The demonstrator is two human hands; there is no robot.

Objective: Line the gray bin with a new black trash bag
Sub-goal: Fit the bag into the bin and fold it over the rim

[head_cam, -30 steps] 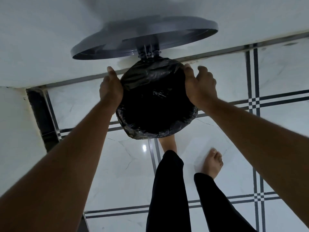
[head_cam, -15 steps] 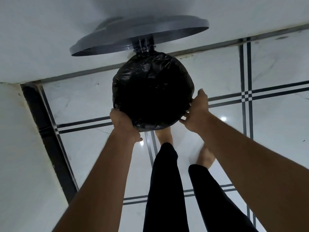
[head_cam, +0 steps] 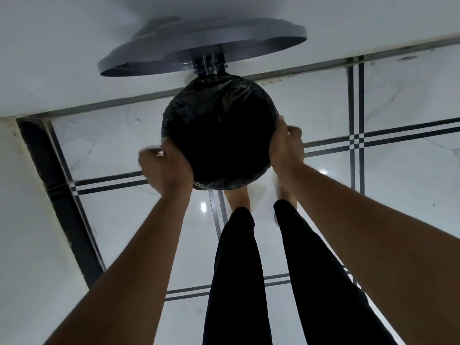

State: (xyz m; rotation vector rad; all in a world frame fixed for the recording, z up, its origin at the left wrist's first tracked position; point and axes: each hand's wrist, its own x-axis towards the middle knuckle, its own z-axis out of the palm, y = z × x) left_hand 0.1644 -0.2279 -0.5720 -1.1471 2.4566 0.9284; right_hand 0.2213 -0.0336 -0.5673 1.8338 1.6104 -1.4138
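Observation:
The black trash bag (head_cam: 219, 130) is stretched over the round mouth of the gray bin, hiding the bin's rim and body. The bin's gray lid (head_cam: 204, 43) stands raised on its hinge behind the opening, against the wall. My left hand (head_cam: 165, 168) presses on the bag at the near left of the rim, fingers curled and blurred by motion. My right hand (head_cam: 286, 143) cups the bag at the right side of the rim, thumb on top.
The bin stands on a white marble tile floor (head_cam: 373, 108) with black stripe lines, close to a white wall (head_cam: 49, 58). A dark door frame strip (head_cam: 59, 195) runs along the left. My legs in black trousers (head_cam: 239, 270) and bare feet are just below the bin.
Both hands have slid along the rim from the far sides to the near sides over the last second; the right hand has since moved back up the right side. The bag sits smoother over the rim.

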